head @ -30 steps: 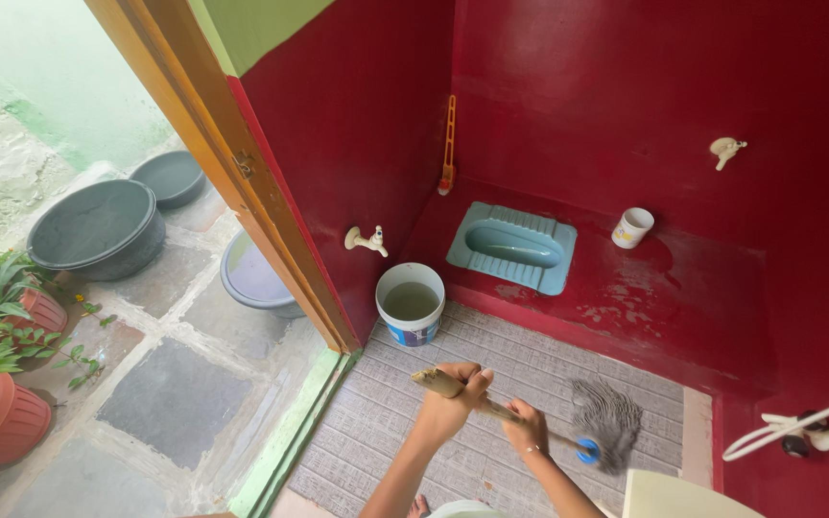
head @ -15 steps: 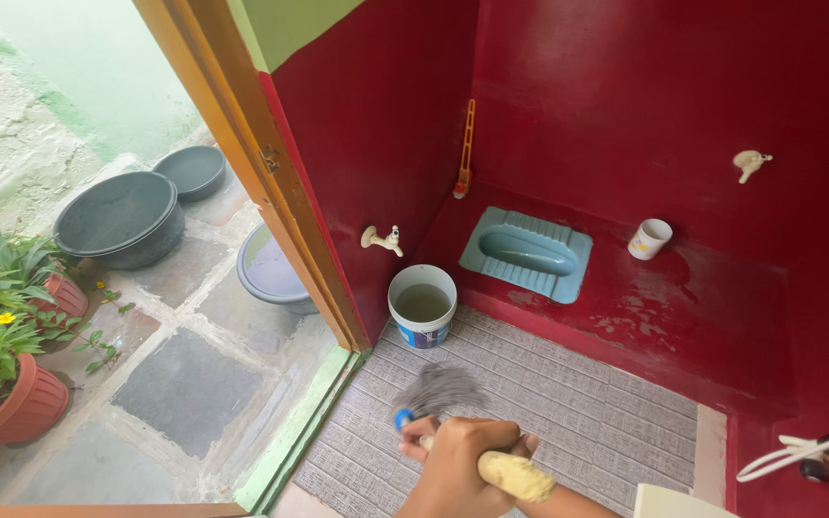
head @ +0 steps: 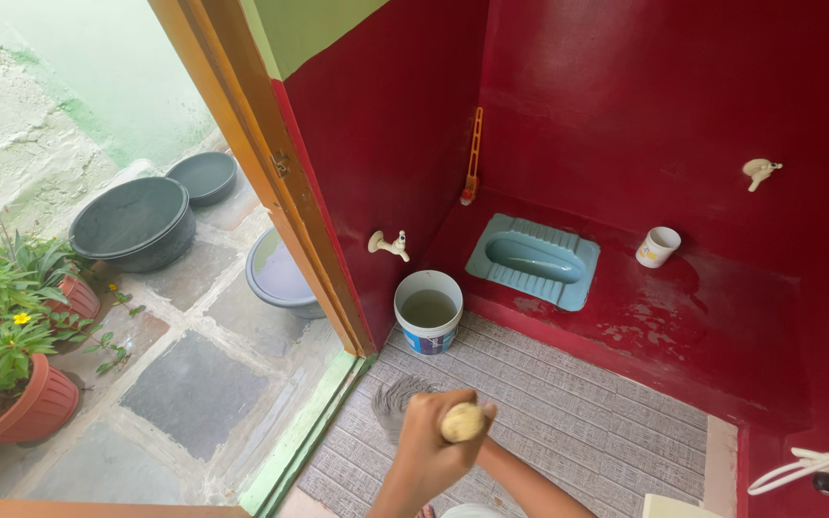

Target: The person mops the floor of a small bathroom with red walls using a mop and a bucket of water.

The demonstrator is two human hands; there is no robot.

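One hand (head: 431, 449) has its fingers wrapped tight round the broom handle (head: 462, 421), end pointing up, so the grey bristles (head: 397, 395) press the ribbed floor (head: 568, 403) just below the bucket (head: 428, 312); the other hand is hidden.

I see deep red walls (head: 626, 86) around a raised red platform (head: 722, 317) on the far right, a grey ribbed floor (head: 578, 412) nearer, an orange door frame (head: 261, 163), and daylight on grey paving stones (head: 184, 393) at left.
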